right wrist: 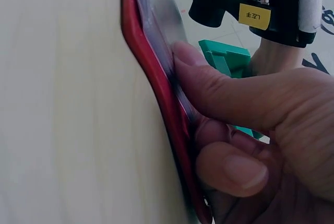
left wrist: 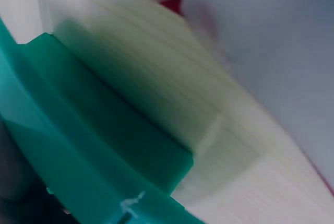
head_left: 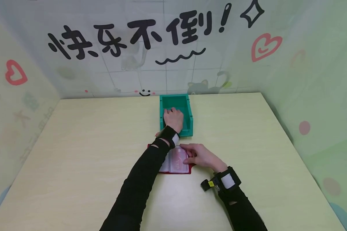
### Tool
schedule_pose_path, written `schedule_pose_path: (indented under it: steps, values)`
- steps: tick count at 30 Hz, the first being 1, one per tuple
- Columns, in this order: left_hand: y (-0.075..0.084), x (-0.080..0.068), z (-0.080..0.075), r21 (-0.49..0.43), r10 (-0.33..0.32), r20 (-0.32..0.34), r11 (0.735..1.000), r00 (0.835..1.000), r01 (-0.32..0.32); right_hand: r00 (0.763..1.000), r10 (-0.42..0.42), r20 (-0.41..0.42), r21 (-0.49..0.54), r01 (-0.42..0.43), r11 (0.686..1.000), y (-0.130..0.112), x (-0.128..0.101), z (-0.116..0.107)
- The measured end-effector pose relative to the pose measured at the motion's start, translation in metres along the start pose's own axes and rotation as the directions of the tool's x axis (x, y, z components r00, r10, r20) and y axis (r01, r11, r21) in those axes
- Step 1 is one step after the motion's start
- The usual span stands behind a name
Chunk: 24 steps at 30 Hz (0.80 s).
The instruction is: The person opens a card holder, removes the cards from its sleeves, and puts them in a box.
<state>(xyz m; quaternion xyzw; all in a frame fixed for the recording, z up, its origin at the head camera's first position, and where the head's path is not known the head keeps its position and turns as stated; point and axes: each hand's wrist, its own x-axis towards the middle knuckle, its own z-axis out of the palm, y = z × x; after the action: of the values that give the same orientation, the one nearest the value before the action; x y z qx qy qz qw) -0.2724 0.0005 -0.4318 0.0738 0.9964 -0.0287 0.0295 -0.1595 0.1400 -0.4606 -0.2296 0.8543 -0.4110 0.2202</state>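
Observation:
A red card holder point(head_left: 190, 170) with clear plastic sleeves lies spread open on the table, partly covered by the left forearm. A pinkish card point(head_left: 178, 160) shows in its right-hand sleeve. My right hand point(head_left: 201, 156) holds the holder's right edge, with the thumb point(right wrist: 209, 80) against the clear sleeves in the right wrist view. Beyond the holder stands a teal bin point(head_left: 190, 117). My left hand point(head_left: 174, 120) reaches down into it with bent fingers, and what its fingertips touch is hidden. The left wrist view catches mostly the bin's wall point(left wrist: 104, 114).
The pale wooden table point(head_left: 104, 134) extends to both sides of the bin and holder. A printed backdrop point(head_left: 118, 73) rises right behind the bin, with side panels left and right. A small reddish item point(head_left: 157, 134) peeks out beside the left wrist.

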Motion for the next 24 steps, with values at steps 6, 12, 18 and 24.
schedule_pose_path:
  steps: [6, 12, 18, 24]
  values:
    - [-0.009, -0.015, -0.017, -0.125, 0.137, -0.245, 0.977, 0.960, -0.171, 1.000, 0.023, -0.008, 0.016, -0.023, 1.000, 0.001, 0.002, 0.000]
    - [-0.030, -0.062, -0.029, -0.498, 0.201, -0.258, 0.810, 0.945, -0.308, 0.999, 0.038, -0.035, 0.030, -0.036, 0.999, 0.000, 0.004, 0.004]
    - [-0.059, -0.105, 0.001, -0.685, 0.264, -0.050, 0.692, 0.963, -0.225, 0.994, 0.082, -0.070, 0.022, -0.081, 0.997, -0.001, 0.005, 0.005]
    - [-0.081, -0.120, 0.026, -0.832, 0.273, 0.035, 0.541, 0.961, -0.123, 0.993, 0.092, -0.072, 0.013, -0.092, 0.996, 0.000, 0.005, 0.005]
